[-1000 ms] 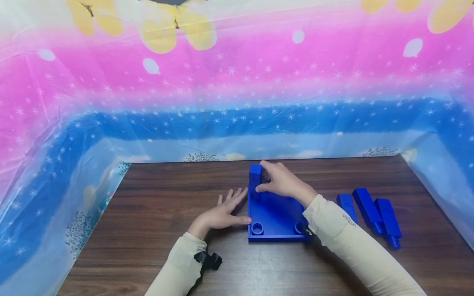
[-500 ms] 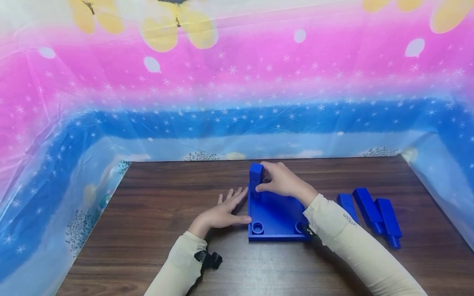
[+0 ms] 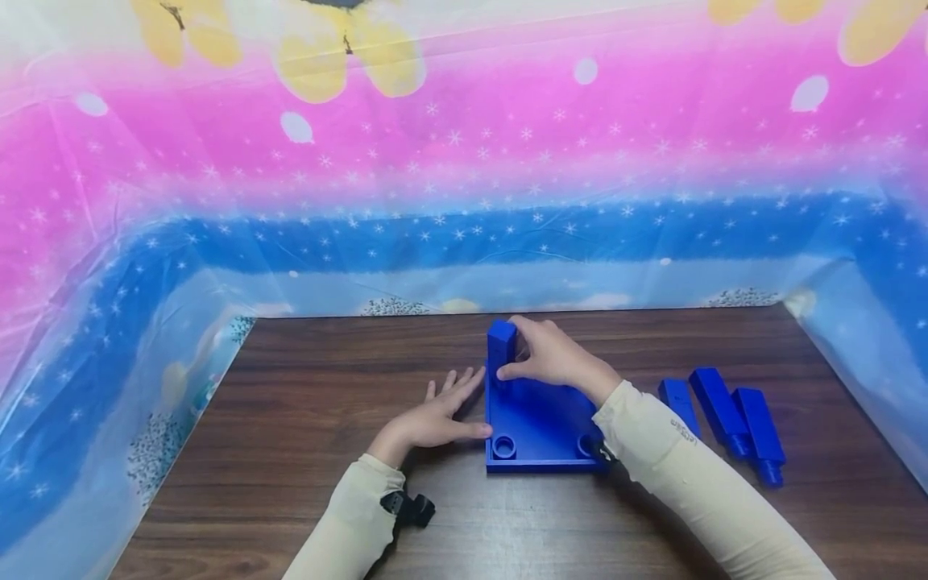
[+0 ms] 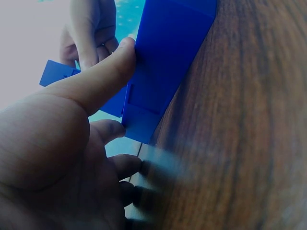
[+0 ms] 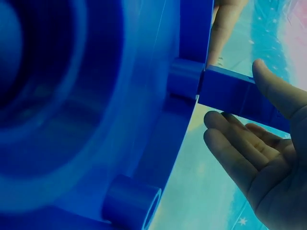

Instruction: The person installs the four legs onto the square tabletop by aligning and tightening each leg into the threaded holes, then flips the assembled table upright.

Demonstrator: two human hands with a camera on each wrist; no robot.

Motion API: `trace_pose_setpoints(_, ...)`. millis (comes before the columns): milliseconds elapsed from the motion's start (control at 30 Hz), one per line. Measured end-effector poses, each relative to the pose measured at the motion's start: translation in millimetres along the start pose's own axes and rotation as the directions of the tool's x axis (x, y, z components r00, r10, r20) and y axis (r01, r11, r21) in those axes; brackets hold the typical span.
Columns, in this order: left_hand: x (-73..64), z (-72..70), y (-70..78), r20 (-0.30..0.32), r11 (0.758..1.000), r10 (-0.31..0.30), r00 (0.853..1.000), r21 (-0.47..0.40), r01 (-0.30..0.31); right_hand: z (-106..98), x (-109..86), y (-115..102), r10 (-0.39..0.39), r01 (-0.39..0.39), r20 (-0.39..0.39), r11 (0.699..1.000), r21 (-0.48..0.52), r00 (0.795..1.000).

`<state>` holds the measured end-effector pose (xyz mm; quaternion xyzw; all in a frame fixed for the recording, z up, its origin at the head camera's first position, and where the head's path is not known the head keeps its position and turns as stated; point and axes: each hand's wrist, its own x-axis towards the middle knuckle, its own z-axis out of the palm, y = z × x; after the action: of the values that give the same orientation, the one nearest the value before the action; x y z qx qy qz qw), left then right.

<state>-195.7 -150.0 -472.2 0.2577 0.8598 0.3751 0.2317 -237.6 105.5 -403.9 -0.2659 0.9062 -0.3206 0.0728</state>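
A blue board [image 3: 544, 431] with a raised rim and round corner sockets lies on the table; it looks like a small tabletop turned over. At its far left corner stands a blue square leg [image 3: 500, 346], upright, its lower end at the socket there. My right hand [image 3: 554, 354] holds this leg from the right, thumb on the near side and fingers behind. In the right wrist view the leg [image 5: 232, 91] meets the socket [image 5: 184, 79] end to end. My left hand [image 3: 435, 419] rests along the board's left edge, fingers spread, thumb [image 4: 108, 67] and index fingertip touching its side.
Three more blue legs lie to the right, one of them a leg [image 3: 759, 427] with its threaded end toward me. The near left socket [image 3: 503, 448] has nothing in it. A patterned cloth [image 3: 464, 234] walls off the back and sides of the wooden table [image 3: 326, 379].
The leg has turned slightly in place, and my right thumb has shifted a little to the left with it. My left hand and the board have stayed where they were.
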Motion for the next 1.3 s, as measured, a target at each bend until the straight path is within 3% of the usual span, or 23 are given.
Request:
trace_pose_setpoints(400, 3.9, 2.2, -10.5, -0.008, 1.000, 0.020, 1.000, -0.006, -0.020, -23.2, 4.1, 1.7, -0.056, 0.046, 0.124, 0.996, 0.078, 0.991)
trace_pose_setpoints(700, 16.8, 7.8, -35.5, -0.018, 0.999, 0.033, 0.999, -0.037, -0.034, -25.2, 18.9, 12.9, -0.144, 0.071, 0.219, 0.948, 0.311, 0.965)
trace_pose_setpoints(900, 22.3, 10.2, -46.0, -0.016, 0.999, 0.024, 1.000, -0.036, -0.025, -25.9, 21.1, 13.7, -0.156, 0.068, 0.254, 0.943, 0.327, 0.955)
trace_pose_setpoints(1033, 21.5, 10.1, -44.6, -0.017, 0.999, 0.027, 0.999, -0.036, -0.028, -24.1, 21.2, 13.4, -0.160, 0.084, 0.248, 0.953, 0.293, 0.956)
trace_pose_setpoints(1300, 1.9, 1.7, -6.5, -0.011, 1.000, 0.006, 1.000, -0.007, -0.006, -22.4, 18.7, 11.7, -0.183, 0.103, 0.235, 0.943, 0.316, 0.955)
